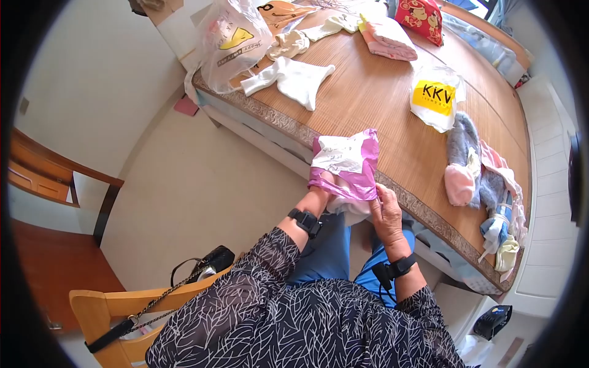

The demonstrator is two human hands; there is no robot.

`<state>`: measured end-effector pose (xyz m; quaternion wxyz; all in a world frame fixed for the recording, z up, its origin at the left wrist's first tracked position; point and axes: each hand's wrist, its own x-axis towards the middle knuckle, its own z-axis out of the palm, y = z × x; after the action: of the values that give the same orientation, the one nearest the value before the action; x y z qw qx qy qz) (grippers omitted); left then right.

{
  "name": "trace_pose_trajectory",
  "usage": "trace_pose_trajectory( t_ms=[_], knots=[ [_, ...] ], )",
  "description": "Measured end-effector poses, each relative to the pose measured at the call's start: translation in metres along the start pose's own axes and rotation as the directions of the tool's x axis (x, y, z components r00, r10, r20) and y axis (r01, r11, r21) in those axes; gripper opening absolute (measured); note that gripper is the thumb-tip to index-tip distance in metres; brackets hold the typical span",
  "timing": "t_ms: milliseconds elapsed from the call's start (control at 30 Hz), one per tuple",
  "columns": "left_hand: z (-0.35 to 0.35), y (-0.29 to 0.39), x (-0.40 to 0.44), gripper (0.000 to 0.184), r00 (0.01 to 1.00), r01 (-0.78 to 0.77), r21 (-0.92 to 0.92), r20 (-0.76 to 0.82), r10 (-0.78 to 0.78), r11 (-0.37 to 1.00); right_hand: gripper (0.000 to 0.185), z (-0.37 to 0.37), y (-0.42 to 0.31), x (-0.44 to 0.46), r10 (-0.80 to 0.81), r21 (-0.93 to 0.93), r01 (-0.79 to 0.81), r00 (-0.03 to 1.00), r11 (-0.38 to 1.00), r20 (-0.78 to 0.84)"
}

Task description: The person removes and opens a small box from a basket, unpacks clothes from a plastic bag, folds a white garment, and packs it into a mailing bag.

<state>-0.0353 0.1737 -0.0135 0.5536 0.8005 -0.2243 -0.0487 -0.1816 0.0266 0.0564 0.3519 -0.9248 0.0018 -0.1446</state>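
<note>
A pink plastic bag [370,161] with a white, handwritten patch hangs at the bed's near edge, its mouth towards me. My left hand [325,186] reaches into that mouth, so its fingers are hidden. Soft pale pink and white cloth [351,210] bulges out of the opening, between my two hands. On the bag's right lower edge, my right hand [387,216] is closed, fingertips on the plastic and thumb beside the cloth. Both wrists carry black bands.
White baby garment [294,80], clear plastic bag [230,49], folded pink cloth [388,38], red bag [420,19] and KKV bag [436,98] lie on the mat-covered bed [362,92]. Grey and pink clothes [469,168] lie right. A wooden chair [110,306] stands left.
</note>
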Motion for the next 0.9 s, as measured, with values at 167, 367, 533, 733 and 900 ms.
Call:
trace_pose_trajectory(
  t_ms=[167,367,533,733,900],
  knots=[
    [0.040,-0.054,-0.024,0.026,0.984,0.110,-0.733,-0.016,-0.179,0.671,0.035,0.004,-0.002,-0.018,0.093,0.003,-0.094,0.989,0.996,0.113],
    [0.011,-0.021,-0.058,0.034,0.961,-0.227,0.731,0.061,0.269,0.644,0.024,0.018,0.010,-0.027,0.033,0.078,-0.031,0.999,0.996,-0.028],
    [0.014,-0.023,-0.067,0.037,1.000,0.000,-0.041,-0.024,-0.001,0.999,0.027,0.024,0.019,-0.043,0.030,0.093,-0.025,0.998,0.995,-0.055],
    [0.025,-0.010,-0.077,0.038,0.990,-0.142,0.102,0.024,0.141,0.985,0.028,0.030,0.043,-0.056,0.174,0.036,-0.173,0.984,0.984,-0.039],
    [0.027,-0.009,-0.078,0.039,0.990,-0.143,0.155,0.009,0.144,0.977,0.029,0.018,0.033,-0.049,0.004,-0.117,0.000,1.000,0.993,0.029]
  ],
)
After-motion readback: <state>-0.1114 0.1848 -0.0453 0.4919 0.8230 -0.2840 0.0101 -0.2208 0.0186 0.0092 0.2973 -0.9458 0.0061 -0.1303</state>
